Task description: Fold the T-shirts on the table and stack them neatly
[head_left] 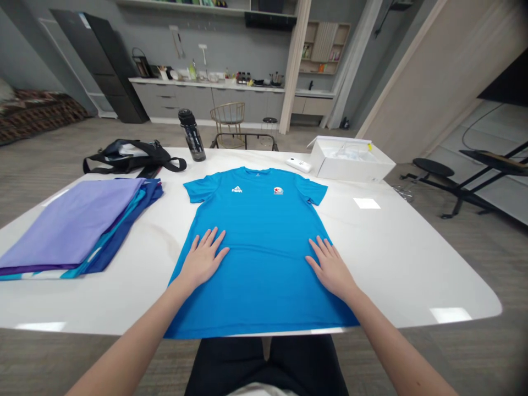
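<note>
A blue short-sleeved T-shirt lies spread front side up on the white table, its collar away from me and its hem at the near edge. A white logo and a red-and-white badge show on its chest. My left hand rests flat on the shirt's left side, fingers spread. On the right side of the shirt, my right hand lies palm down with its fingers apart. Slight creases run across the cloth between the two hands. Neither hand grips anything.
Folded clothes, lilac on top, are stacked at the table's left. Behind them lies a black bag. A dark bottle stands at the far edge. Toward the back right are a white remote-like object and an open white box.
</note>
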